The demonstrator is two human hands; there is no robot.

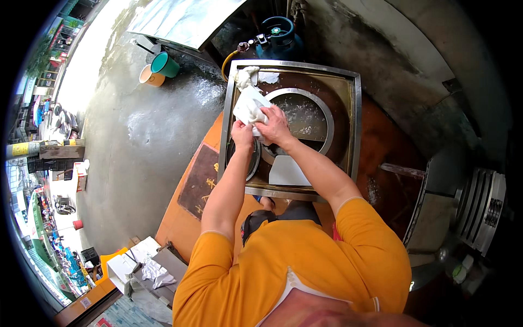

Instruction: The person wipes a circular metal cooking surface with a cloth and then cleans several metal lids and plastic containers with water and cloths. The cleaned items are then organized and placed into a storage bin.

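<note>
My right hand [277, 126] grips a soft, folded white cloth-like piece [258, 114], its fingers bent over the top. Just left of it, my left hand [242, 134] pinches the lower edge of the same white material. A flat white square [248, 99] lies under and beyond the fingers; where it ends and the soft piece begins is unclear. Both hands are over the left side of a metal-framed cooking stand [356, 122]. Beside them, a round metal ring [330, 122] surrounds cloudy, foamy liquid [304, 112]. A crumpled white cloth [246, 77] rests in the stand's far left corner.
A pale flat board [287, 171] lies at the stand's near side, beside a round, metal-rimmed vessel [254, 163]. Behind stands a blue gas cylinder [282, 41] with a yellow hose [228, 63]. Green [165, 65] and cream [151, 77] buckets are on the wet floor [155, 122].
</note>
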